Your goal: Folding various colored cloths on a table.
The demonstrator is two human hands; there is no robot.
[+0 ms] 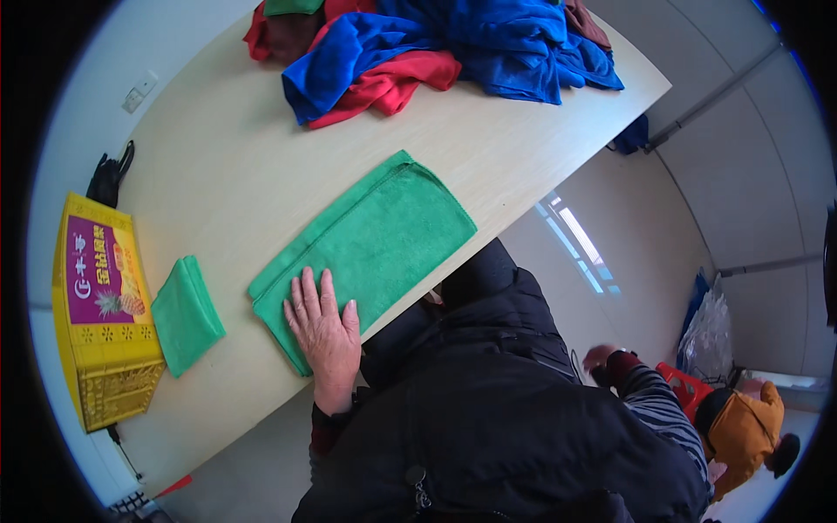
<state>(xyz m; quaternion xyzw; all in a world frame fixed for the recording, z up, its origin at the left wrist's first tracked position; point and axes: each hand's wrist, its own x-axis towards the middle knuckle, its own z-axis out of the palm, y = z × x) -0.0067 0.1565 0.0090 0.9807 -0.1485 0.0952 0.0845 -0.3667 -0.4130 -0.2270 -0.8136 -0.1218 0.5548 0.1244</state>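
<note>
A green towel, folded into a long rectangle, lies at a slant along the table's near edge. Flat on its lower left end rests my left hand, fingers stretched out and thumb apart, gripping nothing. My right hand is off the table, low at my right side, beside my dark padded jacket. Its fingers are small and blurred, so what they do is unclear. To the left, a smaller folded green towel leans against a yellow box.
Heaped blue and red cloths cover the table's far end. The yellow box stands at the left edge, with a black glove-like object behind it. Right of the table are a clear plastic bag, a red item and an orange-brown garment-like thing.
</note>
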